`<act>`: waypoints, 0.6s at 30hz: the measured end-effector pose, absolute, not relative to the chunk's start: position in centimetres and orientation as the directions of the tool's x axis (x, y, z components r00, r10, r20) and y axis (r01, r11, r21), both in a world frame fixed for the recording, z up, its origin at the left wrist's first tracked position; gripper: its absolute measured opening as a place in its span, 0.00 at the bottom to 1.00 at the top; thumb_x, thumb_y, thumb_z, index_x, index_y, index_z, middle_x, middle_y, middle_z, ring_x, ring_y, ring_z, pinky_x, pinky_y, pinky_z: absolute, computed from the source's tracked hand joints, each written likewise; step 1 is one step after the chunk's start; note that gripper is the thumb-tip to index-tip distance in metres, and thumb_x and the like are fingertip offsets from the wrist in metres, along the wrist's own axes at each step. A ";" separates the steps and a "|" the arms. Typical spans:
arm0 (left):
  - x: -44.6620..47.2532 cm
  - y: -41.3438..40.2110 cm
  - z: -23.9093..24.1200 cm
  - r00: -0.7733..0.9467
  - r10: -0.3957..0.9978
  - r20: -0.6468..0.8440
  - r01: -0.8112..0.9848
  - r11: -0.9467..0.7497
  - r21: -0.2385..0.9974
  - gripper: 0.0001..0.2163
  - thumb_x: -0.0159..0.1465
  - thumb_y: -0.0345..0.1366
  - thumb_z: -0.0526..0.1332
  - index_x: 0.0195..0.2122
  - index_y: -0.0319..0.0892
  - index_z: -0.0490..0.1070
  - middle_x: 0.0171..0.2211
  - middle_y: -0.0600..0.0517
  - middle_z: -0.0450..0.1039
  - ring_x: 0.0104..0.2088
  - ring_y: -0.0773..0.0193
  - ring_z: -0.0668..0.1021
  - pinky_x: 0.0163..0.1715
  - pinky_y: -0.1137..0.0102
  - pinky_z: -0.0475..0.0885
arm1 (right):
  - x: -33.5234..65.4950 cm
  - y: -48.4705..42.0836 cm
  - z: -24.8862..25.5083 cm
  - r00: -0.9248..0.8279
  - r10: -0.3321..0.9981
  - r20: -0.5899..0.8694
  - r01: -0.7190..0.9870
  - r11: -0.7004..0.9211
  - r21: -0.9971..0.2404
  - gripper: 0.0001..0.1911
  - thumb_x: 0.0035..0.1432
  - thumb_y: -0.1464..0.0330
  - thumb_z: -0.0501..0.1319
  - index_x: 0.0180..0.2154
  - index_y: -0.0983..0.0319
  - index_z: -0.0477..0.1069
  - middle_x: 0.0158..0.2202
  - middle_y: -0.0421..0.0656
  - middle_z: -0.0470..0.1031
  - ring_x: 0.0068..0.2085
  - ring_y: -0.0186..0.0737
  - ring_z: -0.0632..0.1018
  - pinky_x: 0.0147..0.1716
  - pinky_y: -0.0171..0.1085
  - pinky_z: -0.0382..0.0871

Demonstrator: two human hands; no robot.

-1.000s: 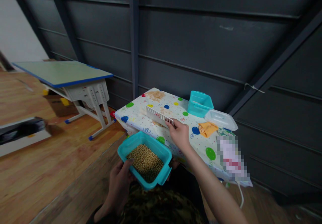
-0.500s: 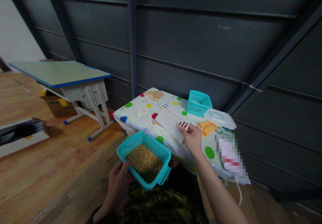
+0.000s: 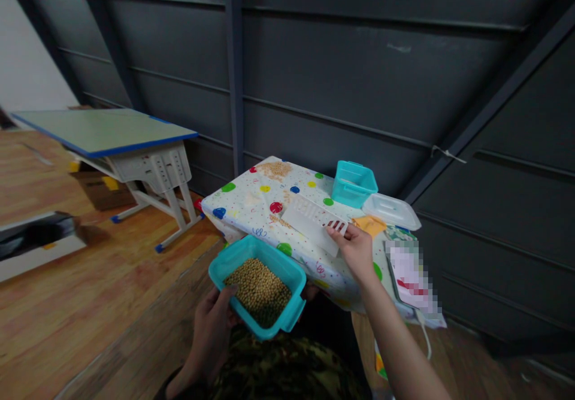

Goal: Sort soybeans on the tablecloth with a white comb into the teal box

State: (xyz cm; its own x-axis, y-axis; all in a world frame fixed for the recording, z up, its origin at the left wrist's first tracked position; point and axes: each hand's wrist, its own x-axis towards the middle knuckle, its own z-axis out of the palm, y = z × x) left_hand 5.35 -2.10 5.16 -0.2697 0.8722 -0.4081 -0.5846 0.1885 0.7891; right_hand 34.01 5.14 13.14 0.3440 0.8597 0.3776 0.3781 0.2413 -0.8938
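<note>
My left hand (image 3: 212, 323) grips the near left rim of a teal plastic container (image 3: 275, 254), thumb over the edge. Inside lies a heap of soybeans (image 3: 259, 286). The container is held in front of the table's near edge. Between the thumb and fingers of my right hand (image 3: 358, 251) is the slotted end of a white plastic plate (image 3: 309, 225). It is held low over the tablecloth; whether it touches is unclear. A small scatter of beans (image 3: 280, 221) lies left of the plate, and a larger spread of beans (image 3: 274, 170) is at the far left corner.
On the patterned tablecloth (image 3: 238, 199), a second teal container (image 3: 353, 195) stands at the back right. A clear lid (image 3: 393, 210), an orange cloth (image 3: 372, 225) and a blurred-out item (image 3: 411, 280) are at the right. A dark panelled wall (image 3: 332, 76) rises behind. A green-topped desk (image 3: 108, 130) stands left.
My right hand has moved a little to the right with the white slotted plate, showing more of the beans beside it. My left hand and its container have stayed put.
</note>
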 end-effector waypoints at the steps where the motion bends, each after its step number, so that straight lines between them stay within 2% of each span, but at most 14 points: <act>1: 5.3 -2.1 5.2 -0.269 0.874 -0.405 -0.582 0.187 0.791 0.15 0.49 0.39 0.77 0.36 0.41 0.78 0.23 0.54 0.82 0.26 0.55 0.85 0.20 0.70 0.77 | 34.0 5.0 13.1 0.354 0.855 0.378 0.374 0.242 -0.896 0.19 0.51 0.52 0.73 0.34 0.62 0.85 0.34 0.50 0.87 0.31 0.50 0.82 0.29 0.42 0.74; 6: 5.1 -2.2 5.1 -0.229 0.886 -0.403 -0.588 0.204 0.782 0.16 0.48 0.38 0.78 0.36 0.40 0.80 0.25 0.53 0.83 0.27 0.55 0.86 0.21 0.70 0.78 | 34.3 4.7 13.0 0.391 0.841 0.373 0.364 0.231 -0.902 0.18 0.51 0.53 0.73 0.33 0.61 0.85 0.34 0.50 0.87 0.32 0.50 0.82 0.30 0.42 0.74; 9: 5.0 -2.1 4.9 -0.212 0.893 -0.396 -0.597 0.202 0.776 0.17 0.47 0.37 0.78 0.37 0.40 0.79 0.26 0.54 0.83 0.25 0.59 0.84 0.19 0.72 0.76 | 34.4 4.8 13.0 0.393 0.842 0.371 0.371 0.224 -0.901 0.18 0.50 0.53 0.73 0.32 0.62 0.85 0.33 0.50 0.87 0.32 0.49 0.82 0.31 0.41 0.74; 12: 5.0 -2.0 4.8 -0.209 0.894 -0.397 -0.595 0.206 0.777 0.16 0.46 0.35 0.79 0.35 0.41 0.78 0.22 0.58 0.79 0.21 0.63 0.81 0.17 0.74 0.72 | 34.5 4.7 13.1 0.386 0.848 0.362 0.373 0.216 -0.902 0.18 0.49 0.53 0.73 0.32 0.62 0.85 0.33 0.49 0.87 0.32 0.49 0.82 0.31 0.41 0.73; 18: 5.1 -2.1 5.3 -0.227 0.884 -0.409 -0.602 0.202 0.772 0.17 0.46 0.36 0.78 0.35 0.41 0.77 0.23 0.56 0.80 0.26 0.55 0.85 0.22 0.70 0.79 | 34.6 4.3 13.6 0.384 0.862 0.331 0.345 0.199 -0.917 0.18 0.48 0.53 0.73 0.32 0.62 0.86 0.34 0.50 0.87 0.32 0.50 0.82 0.30 0.41 0.73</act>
State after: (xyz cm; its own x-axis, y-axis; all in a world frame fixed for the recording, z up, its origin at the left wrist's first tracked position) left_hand 5.15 -2.11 5.27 -0.2273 0.8839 -0.4088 -0.6020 0.2024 0.7724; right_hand 34.57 4.31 13.55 0.3840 0.8619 0.3311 0.3452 0.1986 -0.9173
